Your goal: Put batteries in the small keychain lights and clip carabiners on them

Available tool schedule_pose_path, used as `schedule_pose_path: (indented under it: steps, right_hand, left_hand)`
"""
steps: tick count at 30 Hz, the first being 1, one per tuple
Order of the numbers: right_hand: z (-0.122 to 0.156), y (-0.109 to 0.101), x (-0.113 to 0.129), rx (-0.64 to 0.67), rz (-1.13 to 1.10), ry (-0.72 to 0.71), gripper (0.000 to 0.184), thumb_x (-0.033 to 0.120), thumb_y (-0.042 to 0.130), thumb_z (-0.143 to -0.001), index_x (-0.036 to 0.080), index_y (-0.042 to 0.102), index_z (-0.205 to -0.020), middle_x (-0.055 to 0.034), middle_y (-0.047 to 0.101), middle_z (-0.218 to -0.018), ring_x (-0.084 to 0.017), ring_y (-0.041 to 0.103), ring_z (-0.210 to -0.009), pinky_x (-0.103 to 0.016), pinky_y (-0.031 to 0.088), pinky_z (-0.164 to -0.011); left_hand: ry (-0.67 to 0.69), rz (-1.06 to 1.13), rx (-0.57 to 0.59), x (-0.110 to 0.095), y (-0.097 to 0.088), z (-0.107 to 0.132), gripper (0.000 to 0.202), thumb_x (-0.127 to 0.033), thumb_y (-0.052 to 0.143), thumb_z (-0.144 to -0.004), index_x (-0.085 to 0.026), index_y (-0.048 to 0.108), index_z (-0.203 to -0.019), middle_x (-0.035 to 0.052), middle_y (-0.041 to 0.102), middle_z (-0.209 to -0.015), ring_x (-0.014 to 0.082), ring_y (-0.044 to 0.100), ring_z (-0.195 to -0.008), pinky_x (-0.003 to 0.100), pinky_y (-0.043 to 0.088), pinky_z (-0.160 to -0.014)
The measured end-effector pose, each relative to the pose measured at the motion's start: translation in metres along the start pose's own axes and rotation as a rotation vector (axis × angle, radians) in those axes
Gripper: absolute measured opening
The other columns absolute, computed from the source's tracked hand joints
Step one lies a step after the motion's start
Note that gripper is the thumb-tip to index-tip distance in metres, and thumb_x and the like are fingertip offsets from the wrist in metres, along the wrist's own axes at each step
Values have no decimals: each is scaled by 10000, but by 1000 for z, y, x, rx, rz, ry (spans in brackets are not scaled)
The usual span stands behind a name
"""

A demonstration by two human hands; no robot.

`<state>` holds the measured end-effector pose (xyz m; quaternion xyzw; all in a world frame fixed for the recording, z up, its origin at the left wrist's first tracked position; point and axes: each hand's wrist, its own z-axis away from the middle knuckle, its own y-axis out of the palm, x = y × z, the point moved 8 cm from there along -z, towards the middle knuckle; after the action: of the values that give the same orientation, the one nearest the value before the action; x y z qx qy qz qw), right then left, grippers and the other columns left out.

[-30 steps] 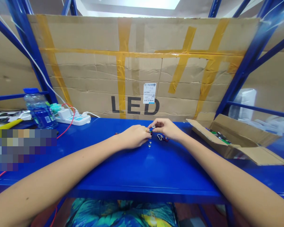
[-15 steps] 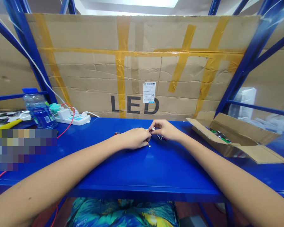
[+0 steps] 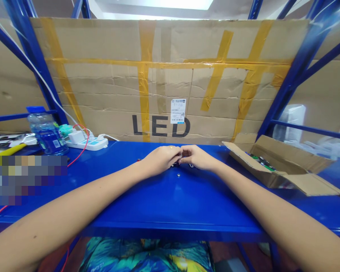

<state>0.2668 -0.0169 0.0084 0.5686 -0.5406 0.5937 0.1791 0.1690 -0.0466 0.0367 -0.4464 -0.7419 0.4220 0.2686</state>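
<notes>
Both hands pinched shut on one small part (image 3: 181, 156), fingertip to fingertip. The left hand (image 3: 161, 158) and right hand (image 3: 197, 157) touch over it at the middle of the table (image 3: 170, 204), just above the top. Part is too small to tell what it is, mostly hidden by the fingers. One disc (image 3: 178, 175) lies loose on the table just in front of the hands, near, not touching. The person's forearms stretch across the front edge. Open box (image 3: 280, 172) to the right, well apart, green boards inside. Bottle (image 3: 47, 132), power strip (image 3: 87, 142) and red wire (image 3: 79, 150) far left. Taped cardboard (image 3: 161, 94) marked LED stands behind. My read: fine two-pinch fitting work. It would go best with wrists resting on the table and hands kept low, so a slipped piece lands near the disc. Pressure should be light and straight, and the part turned up toward the eyes, since the fingers cover it
</notes>
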Motion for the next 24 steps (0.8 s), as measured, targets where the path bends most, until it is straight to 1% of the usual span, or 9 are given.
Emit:
schedule_pose_path:
  steps: [2, 4, 6, 8, 10, 14, 17, 20, 24]
  right_hand:
    - [1, -1, 1, -15, -16, 24, 191, 230, 736, -665, 189, 566, -743, -9, 680, -739, -183, 651, -774, -339, 495, -768]
    - [2, -4, 2, -36, -29, 34, 210, 234, 746, -663, 192, 554, -735, -2, 675, -725, -179, 654, -758, -326, 495, -738]
    - [2, -8, 2, -49, -44, 23, 221, 243, 753, -665, 193, 552, -742, -1, 675, -730, -178, 661, -758, -323, 498, -736]
    - [1, -10, 0, -48, -52, 10, 222, 245, 754, -668, 191, 557, -754, -7, 684, -742, -181, 669, -764, -330, 503, -750]
    - [-1, -13, -3, -50, -47, 5, 214, 233, 749, -668, 189, 563, -764, -15, 693, -755, -183, 674, -768, -336, 508, -760]
    - [-2, -16, -7, -68, -5, 3, 191, 211, 732, -655, 187, 573, -757, -20, 691, -762, -177, 666, -756, -340, 513, -764]
    - [-2, -14, -6, -60, 19, 8, 176, 207, 715, -658, 189, 575, -763, -23, 694, -768, -174, 659, -756, -351, 515, -785]
    - [-1, -10, -3, -45, 47, 2, 161, 198, 702, -663, 189, 578, -765, -25, 697, -776, -171, 655, -764, -347, 511, -791]
    - [-1, -10, -1, -47, 46, 14, 154, 183, 699, -654, 186, 579, -750, -21, 689, -769, -167, 650, -757, -329, 506, -769]
  left_hand:
    - [29, 1, 21, -3, 2, 1, 159, -228, 454, -964, -166, 598, -991, 72, 690, -942, 181, 648, -847, 277, 460, -714]
    - [28, -1, 35, -4, 1, 2, 154, -229, 457, -962, -177, 579, -1041, 66, 698, -969, 183, 654, -856, 272, 456, -702]
    - [-9, -27, 35, -4, -2, 3, 165, -244, 465, -956, -170, 563, -1065, 67, 704, -957, 193, 658, -834, 277, 449, -673]
    - [-46, -64, 41, -5, -6, 4, 179, -263, 460, -950, -157, 567, -1048, 70, 703, -911, 202, 656, -789, 287, 439, -640]
    - [-27, -86, 100, -10, -5, 5, 175, -261, 459, -938, -162, 593, -993, 66, 700, -883, 205, 651, -763, 294, 433, -632]
    - [130, -109, 306, -26, 10, 12, 162, -258, 494, -914, -191, 641, -921, 61, 687, -930, 206, 648, -815, 295, 436, -663]
    - [199, -108, 364, -31, 20, 16, 173, -215, 484, -919, -194, 652, -885, 62, 669, -924, 202, 637, -839, 290, 431, -664]
    - [177, -69, 367, -28, 23, 16, 164, -167, 488, -903, -189, 648, -870, 57, 668, -902, 200, 627, -826, 292, 426, -664]
    - [96, -19, 418, -23, 21, 14, 115, -152, 534, -848, -192, 640, -829, 29, 669, -809, 175, 606, -715, 273, 395, -601]
